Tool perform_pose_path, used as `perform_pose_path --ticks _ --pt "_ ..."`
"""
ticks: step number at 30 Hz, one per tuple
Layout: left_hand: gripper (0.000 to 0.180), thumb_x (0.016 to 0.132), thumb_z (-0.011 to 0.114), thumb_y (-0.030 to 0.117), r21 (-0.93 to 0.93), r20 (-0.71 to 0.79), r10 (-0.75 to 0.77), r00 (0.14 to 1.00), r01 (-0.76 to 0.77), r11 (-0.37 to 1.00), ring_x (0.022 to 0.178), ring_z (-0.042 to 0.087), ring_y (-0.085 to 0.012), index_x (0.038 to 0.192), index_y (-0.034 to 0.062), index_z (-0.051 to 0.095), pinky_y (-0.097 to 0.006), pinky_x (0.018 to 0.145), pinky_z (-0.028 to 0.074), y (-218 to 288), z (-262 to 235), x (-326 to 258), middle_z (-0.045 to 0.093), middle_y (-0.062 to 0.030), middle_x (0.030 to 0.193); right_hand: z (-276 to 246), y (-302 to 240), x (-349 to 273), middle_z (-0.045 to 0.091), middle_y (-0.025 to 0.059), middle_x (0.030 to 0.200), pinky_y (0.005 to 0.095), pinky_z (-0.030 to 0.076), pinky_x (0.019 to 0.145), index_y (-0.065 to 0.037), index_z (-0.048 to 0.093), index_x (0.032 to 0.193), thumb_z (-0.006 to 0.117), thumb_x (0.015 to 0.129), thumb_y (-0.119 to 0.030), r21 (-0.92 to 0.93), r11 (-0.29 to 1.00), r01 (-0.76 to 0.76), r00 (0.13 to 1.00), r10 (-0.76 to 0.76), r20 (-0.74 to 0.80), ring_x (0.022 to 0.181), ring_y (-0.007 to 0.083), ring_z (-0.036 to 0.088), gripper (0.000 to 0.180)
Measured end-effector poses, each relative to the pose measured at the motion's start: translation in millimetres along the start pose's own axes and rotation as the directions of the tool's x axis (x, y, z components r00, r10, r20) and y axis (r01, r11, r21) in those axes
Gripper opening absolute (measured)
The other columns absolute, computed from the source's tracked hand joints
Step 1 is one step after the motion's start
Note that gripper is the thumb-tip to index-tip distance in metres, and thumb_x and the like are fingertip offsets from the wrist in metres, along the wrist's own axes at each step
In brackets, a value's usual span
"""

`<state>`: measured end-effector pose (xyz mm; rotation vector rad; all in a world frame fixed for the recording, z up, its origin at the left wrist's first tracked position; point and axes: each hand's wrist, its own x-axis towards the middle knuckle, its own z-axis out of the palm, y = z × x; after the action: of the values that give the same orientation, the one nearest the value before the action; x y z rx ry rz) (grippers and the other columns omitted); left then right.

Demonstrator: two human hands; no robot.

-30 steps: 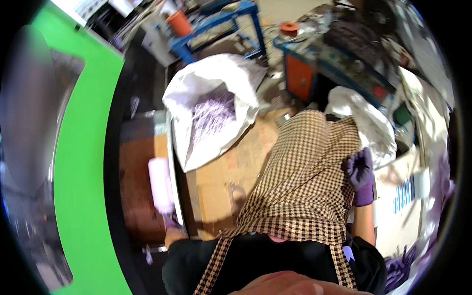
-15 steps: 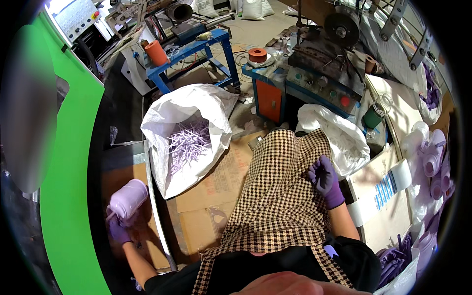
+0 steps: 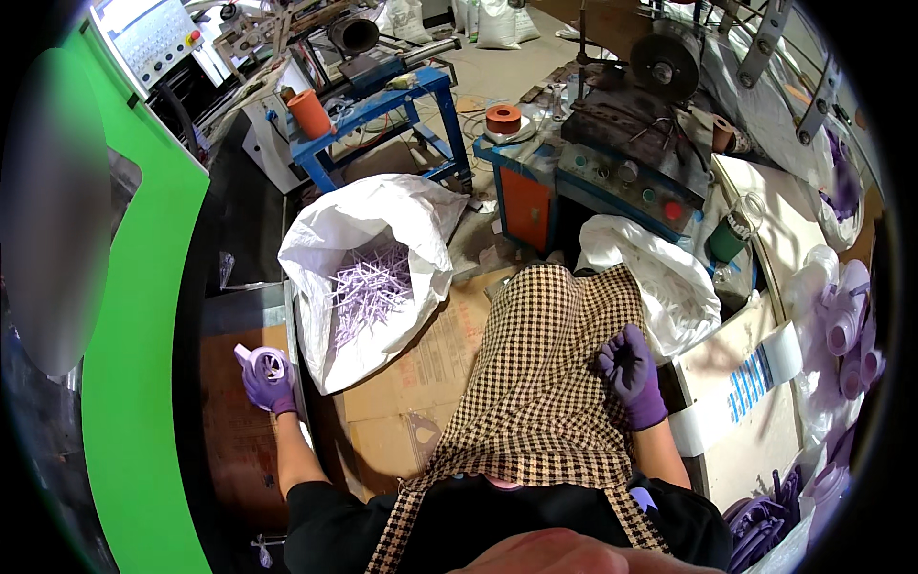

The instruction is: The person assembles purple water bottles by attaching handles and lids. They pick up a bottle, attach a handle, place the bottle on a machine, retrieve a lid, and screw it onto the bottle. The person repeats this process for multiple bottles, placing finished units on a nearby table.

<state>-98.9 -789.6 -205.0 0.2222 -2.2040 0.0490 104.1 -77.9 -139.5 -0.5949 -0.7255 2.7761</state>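
My left hand (image 3: 270, 390), in a purple glove, is closed around a lilac plastic piece (image 3: 267, 364) with a round, openwork end and a short stub sticking out to the left. The fingers hide the rest of it. This hand is above a brown board (image 3: 239, 435), left of a white sack (image 3: 316, 239) that holds thin lilac plastic sticks (image 3: 371, 287). My right hand (image 3: 631, 378), also gloved in purple, hovers by the right side of my checked apron (image 3: 545, 383). Its fingers are curled in toward the palm, and nothing shows in them.
A green machine panel (image 3: 143, 383) stands at far left. Beyond the sack is a blue metal stand (image 3: 382, 115). A bench machine with buttons (image 3: 626, 172) is ahead right, above another white sack (image 3: 669, 277). Lilac plastic parts (image 3: 846, 325) are heaped at the right edge.
My left hand has moved up and right. The large lilac cylinder seen there before no longer shows; whether the held piece is it turned end-on, I cannot tell. My right hand stays nearly still.
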Motion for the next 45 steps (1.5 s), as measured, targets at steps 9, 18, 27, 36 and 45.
perform_pose_path --ticks 9,18,27,36,45 --pt "0.099 0.061 0.092 0.037 -0.553 0.318 0.538 0.781 -0.309 0.774 0.092 0.062 -0.025 0.144 0.0071 0.047 -0.036 0.078 0.05 199 -146 102 0.07 -0.0077 0.107 44 -9 -17 0.061 0.0064 0.078 0.0273 0.044 0.066 -0.003 0.059 0.077 0.047 0.101 -0.024 -0.711 0.598 0.371 0.926 -0.295 0.235 0.066 0.0128 0.055 0.034" --pt "0.079 0.063 0.094 0.036 -0.902 0.179 0.596 0.783 -0.111 0.416 0.119 0.059 -0.0362 0.125 0.0038 0.057 -0.046 0.102 0.047 362 -189 13 0.063 -0.0154 0.123 80 12 -38 0.068 0.0115 0.107 0.0364 0.055 0.084 -0.008 0.071 0.106 0.077 0.082 -0.018 -0.56 -0.086 0.824 0.519 -0.284 0.807 0.095 0.027 0.067 0.027" --pt "0.078 0.078 0.081 0.025 -0.848 -0.105 0.623 0.775 -0.397 0.35 0.111 0.065 -0.0353 0.141 -0.0054 0.047 -0.051 0.109 0.042 442 -229 -6 0.07 -0.0122 0.117 103 56 -37 0.061 0.0063 0.125 0.036 0.057 0.067 -0.019 0.06 0.131 0.081 0.072 -0.018 -0.563 -0.262 0.784 0.561 -0.087 0.823 0.09 0.0258 0.069 0.063" --pt "0.038 0.084 0.074 0.023 -0.853 -0.204 0.61 0.765 -0.445 0.273 0.113 0.067 -0.0333 0.116 0.0031 0.067 -0.055 0.106 0.047 444 -233 -17 0.072 -0.0135 0.114 75 83 -15 0.067 0.0036 0.109 0.0379 0.055 0.063 -0.023 0.067 0.113 0.077 0.073 -0.02 -0.563 -0.256 0.786 0.589 0.03 0.808 0.079 0.025 0.069 0.042" --pt "0.069 0.071 0.09 0.021 -0.793 -0.136 0.323 0.937 -0.298 0.532 0.116 0.061 -0.032 0.129 0.0019 0.057 -0.042 0.103 0.048 355 -122 104 0.062 -0.0141 0.126 50 -51 27 0.059 0.0117 0.14 0.0415 0.057 0.089 -0.017 0.063 0.13 0.075 0.086 -0.028 -0.458 -0.463 0.759 0.409 -0.208 0.888 0.105 0.0292 0.067 0.047"
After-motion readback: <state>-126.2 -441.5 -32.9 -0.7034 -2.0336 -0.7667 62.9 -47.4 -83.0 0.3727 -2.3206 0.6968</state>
